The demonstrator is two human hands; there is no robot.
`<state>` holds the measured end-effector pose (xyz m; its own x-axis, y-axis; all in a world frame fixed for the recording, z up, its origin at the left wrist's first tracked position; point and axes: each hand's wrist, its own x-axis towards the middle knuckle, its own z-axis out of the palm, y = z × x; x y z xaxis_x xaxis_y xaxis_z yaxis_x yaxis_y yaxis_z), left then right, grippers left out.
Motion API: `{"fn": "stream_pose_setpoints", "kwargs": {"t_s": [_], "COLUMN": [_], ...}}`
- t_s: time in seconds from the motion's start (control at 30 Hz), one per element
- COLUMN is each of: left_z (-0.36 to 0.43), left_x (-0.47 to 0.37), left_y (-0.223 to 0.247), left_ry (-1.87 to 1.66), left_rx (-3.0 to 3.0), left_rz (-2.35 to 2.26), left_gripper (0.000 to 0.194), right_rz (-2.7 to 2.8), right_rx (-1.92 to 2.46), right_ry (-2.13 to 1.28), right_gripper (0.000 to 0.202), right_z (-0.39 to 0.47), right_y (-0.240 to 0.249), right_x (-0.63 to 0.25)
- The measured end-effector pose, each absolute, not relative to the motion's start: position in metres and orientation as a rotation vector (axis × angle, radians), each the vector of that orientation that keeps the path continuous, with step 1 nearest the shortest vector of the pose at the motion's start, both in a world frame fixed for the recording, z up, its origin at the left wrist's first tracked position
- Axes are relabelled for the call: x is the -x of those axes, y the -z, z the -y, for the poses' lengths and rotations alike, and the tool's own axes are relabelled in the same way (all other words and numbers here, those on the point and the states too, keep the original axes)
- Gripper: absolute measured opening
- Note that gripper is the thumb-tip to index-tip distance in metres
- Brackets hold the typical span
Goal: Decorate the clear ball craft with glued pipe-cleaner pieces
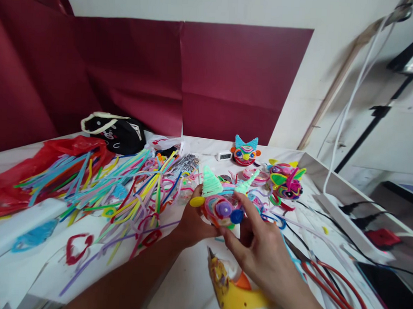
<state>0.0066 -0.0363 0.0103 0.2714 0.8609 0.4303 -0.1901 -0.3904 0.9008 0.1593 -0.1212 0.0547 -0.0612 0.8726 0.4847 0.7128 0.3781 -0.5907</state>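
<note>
Both my hands hold a colourful pipe-cleaner animal head (212,205) above the table. It has mint-green pointed ears, a yellow side piece, a pink ring with a purple eye, and a blue eye. My left hand (191,221) grips its left side, the fingers partly hidden behind it. On the right side, my right hand (257,237) pinches it between thumb and fingers. Beneath the right forearm lies a yellow hot glue gun (231,289), its nozzle pointing up and to the left.
Loose pipe cleaners (135,182) spread across the left, partly on a red plastic bag (63,148). Behind stand a blue-eared head (246,152), a small digital clock (224,156) and a multicoloured figure (286,180). A power strip (352,226) and cables line the right.
</note>
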Motion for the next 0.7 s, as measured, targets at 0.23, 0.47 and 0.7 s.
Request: {"fn": "stream_pose_setpoints", "kwargs": {"t_s": [0.23,0.47,0.7], "left_z": [0.036,0.030,0.029], "left_x": [-0.009,-0.012,-0.013], "left_y": [-0.008,0.003,0.002], "left_ry": [-1.297,-1.330,-1.330], "left_rx": [-1.478,-1.469,-1.397], "left_rz": [-0.648,-0.646,-0.619], "left_gripper": [0.081,0.082,0.078], "right_rz": [1.817,1.818,1.835], "right_rx": [1.392,1.446,1.501], "right_ry": [-0.206,-0.175,-0.227], "right_gripper": [0.056,0.059,0.061], "right_z": [0.116,0.113,0.111], "right_y": [-0.050,-0.048,-0.048], "right_x": [-0.161,-0.161,-0.160]}}
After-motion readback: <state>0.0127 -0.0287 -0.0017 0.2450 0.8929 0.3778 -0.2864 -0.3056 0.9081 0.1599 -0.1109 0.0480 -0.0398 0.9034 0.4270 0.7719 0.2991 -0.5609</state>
